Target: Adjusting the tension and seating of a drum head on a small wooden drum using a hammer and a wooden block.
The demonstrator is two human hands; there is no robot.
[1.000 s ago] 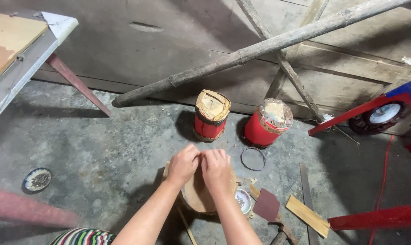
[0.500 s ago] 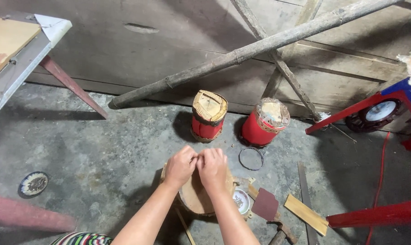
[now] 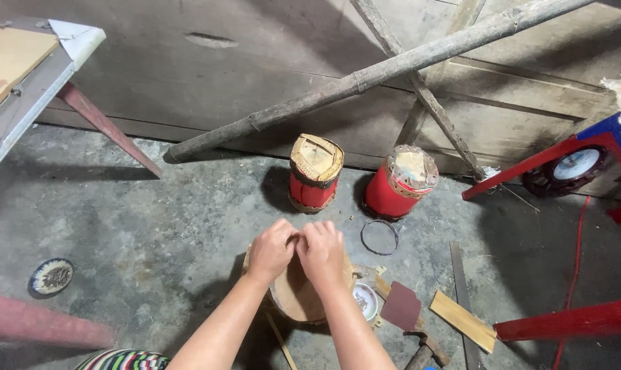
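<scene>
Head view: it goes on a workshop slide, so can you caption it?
Both hands, left hand and right hand, meet over a round wooden drum body before two red drums.

Hands barely shifted on the drum

Your left hand (image 3: 273, 248) and right hand (image 3: 321, 252) have closed together, fingertips touching, and slid a little toward the far rim of the drum (image 3: 298, 298).

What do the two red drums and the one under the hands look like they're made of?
Red drums: likely wood, painted glossy red, with tan hide-like tops laced at the rims. Drum under the hands: bare pale wood by its colour; the left hand and right hand hide its top.
</scene>
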